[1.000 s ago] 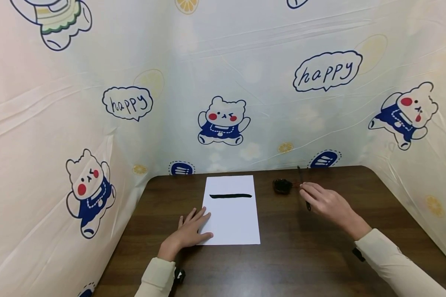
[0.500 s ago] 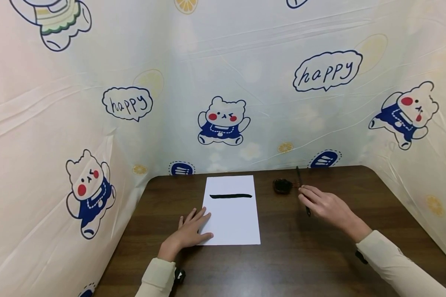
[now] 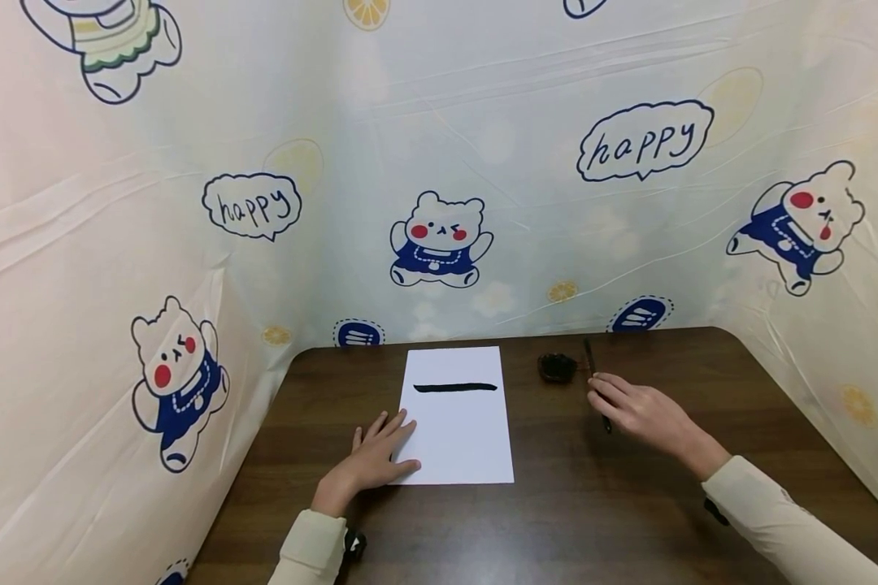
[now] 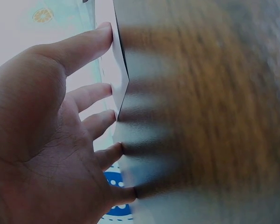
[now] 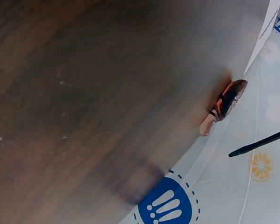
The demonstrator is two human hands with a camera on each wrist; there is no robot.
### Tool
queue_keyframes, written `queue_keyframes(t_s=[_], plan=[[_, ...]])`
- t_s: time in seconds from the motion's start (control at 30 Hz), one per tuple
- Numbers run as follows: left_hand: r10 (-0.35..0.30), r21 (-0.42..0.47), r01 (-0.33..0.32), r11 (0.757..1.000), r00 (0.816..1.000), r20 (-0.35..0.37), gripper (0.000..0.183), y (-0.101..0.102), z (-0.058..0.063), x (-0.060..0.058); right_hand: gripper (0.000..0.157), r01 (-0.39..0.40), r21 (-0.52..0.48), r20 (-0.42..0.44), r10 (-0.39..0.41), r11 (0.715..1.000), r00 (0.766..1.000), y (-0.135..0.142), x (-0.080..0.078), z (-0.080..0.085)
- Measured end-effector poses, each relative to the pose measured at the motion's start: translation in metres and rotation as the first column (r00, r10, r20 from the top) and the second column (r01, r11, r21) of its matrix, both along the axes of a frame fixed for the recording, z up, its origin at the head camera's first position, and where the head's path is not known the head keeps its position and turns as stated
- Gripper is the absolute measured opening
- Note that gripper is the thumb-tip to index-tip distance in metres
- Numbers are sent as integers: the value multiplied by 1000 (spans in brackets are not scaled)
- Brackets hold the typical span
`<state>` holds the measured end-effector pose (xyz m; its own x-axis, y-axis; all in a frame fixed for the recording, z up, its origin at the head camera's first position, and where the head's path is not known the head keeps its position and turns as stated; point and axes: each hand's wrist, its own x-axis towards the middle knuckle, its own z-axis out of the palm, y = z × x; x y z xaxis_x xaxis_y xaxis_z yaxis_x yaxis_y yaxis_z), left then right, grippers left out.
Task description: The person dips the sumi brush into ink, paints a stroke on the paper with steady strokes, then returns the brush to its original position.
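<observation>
A white sheet of paper [image 3: 462,443] lies on the table, with one thick black stroke [image 3: 455,387] across its upper half. My left hand [image 3: 371,459] rests with spread, straight fingers on the sheet's left edge; in the left wrist view, the thumb touches the paper [image 4: 115,70] and the little finger reaches the table. To the right of the sheet, my right hand [image 3: 647,416] pinches a slim dark writing brush [image 3: 589,357] at its middle. A small dark ink dish [image 3: 557,368] sits left of the brush. The right wrist view shows the brush's tapered end [image 5: 252,148], while the hand is hidden there.
The brown wooden table [image 3: 556,528] has rounded far corners. A pale curtain [image 3: 439,122] printed with cartoon bears hangs behind it and along both sides. A black wrist strap [image 3: 353,544] shows at the left sleeve.
My right hand has drawn the brush slightly toward me, so its far end sits lower and farther from the table's back edge. My left hand, the sheet and the dish stay in place.
</observation>
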<state>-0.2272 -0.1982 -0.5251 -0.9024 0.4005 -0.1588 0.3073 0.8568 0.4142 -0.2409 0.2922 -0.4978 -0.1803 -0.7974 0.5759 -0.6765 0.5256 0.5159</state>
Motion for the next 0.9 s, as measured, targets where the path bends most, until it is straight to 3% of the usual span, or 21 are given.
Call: queue_keyframes(t_s=[0.4,0.9], plan=[[1,0,-1,1000,1000,-2,74,1,3,1,53,71,68,37,-74,995,997,2,2,-14],[4,-6,-4,1000,1000,-1,75,1,4,2,55,44,47,86,-48,998,995,-4,0,-24]])
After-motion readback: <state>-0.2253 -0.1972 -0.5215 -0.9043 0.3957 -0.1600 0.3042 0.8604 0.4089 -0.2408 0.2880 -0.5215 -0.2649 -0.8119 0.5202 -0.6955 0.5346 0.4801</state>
